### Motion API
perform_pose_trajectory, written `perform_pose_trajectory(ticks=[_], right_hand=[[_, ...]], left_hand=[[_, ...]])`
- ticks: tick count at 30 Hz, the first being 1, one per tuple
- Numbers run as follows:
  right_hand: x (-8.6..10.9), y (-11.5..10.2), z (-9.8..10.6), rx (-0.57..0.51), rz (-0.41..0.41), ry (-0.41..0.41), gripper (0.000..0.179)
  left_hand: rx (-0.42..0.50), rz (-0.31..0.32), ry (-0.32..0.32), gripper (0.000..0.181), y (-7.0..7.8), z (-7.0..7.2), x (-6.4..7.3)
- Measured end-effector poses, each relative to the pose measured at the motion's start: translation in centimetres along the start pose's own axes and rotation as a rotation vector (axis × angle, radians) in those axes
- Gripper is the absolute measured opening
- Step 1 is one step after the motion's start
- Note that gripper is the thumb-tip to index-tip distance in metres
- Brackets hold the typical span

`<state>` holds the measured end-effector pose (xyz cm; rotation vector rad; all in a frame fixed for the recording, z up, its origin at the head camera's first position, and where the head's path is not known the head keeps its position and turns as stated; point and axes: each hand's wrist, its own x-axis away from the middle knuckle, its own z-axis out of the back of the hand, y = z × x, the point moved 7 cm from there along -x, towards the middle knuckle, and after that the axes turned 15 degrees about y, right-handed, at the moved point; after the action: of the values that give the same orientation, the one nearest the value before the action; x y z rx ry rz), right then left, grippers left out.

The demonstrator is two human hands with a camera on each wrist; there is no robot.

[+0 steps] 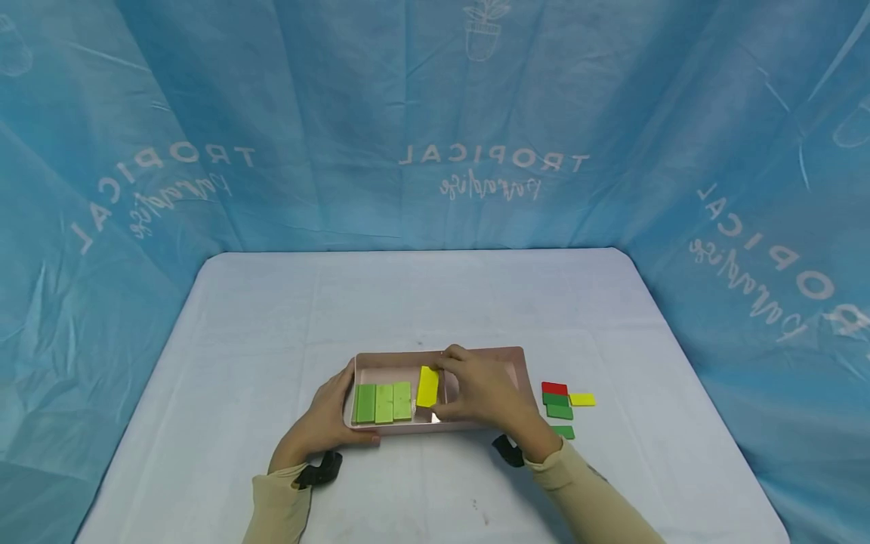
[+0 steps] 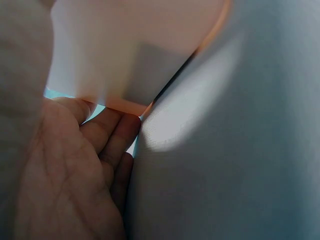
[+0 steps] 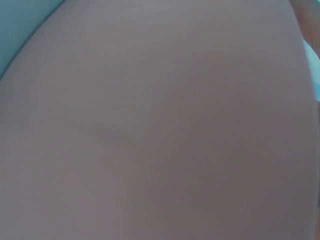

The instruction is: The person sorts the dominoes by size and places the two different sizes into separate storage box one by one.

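Observation:
A shallow pale pink tray (image 1: pixel 389 375) lies across the near middle of the table. My left hand (image 1: pixel 322 415) grips its left end, fingers along the side wall and thumb along the front. In the left wrist view, the fingers of that hand (image 2: pixel 75 170) bend against the lower edge of the tray wall (image 2: pixel 115 50). Inside, several green blocks (image 1: pixel 384 403) stand in a row at the left. Between thumb and fingers, my right hand (image 1: pixel 484 389) pinches a yellow block (image 1: pixel 427 387) over the tray's middle. The tray's pink wall (image 3: pixel 150 125) fills most of the right wrist view, hiding that hand's fingers.
Right of the tray lie a red block (image 1: pixel 554 388), a yellow block (image 1: pixel 582 400) and several green blocks (image 1: pixel 560 412), one partly behind the right forearm. A white cloth covers the table (image 1: pixel 306 302). Blue printed curtains (image 1: pixel 435 204) stand around its back and sides.

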<state>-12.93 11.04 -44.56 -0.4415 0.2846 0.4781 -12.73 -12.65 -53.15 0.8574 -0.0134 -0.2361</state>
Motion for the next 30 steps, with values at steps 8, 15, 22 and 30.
perform_pose_trajectory(ticks=[8,15,22,30], right_hand=[[-0.2,-0.3,-1.0,0.039,0.026,-0.060,0.058],[-0.5,-0.7,-1.7,0.079,0.049,-0.127,0.058],[-0.8,-1.0,-2.3,0.134,0.063,-0.161,0.055],[-1.2,-1.1,-2.9,0.106,0.055,-0.206,0.049]], left_hand=[[0.025,-0.024,0.021,0.144,0.0,0.0,0.0],[0.025,-0.011,0.014,0.144,0.1,0.1,0.0],[0.010,-0.011,0.008,0.142,0.1,0.1,0.0],[0.001,-0.003,-0.004,0.143,0.2,0.1,-0.1]])
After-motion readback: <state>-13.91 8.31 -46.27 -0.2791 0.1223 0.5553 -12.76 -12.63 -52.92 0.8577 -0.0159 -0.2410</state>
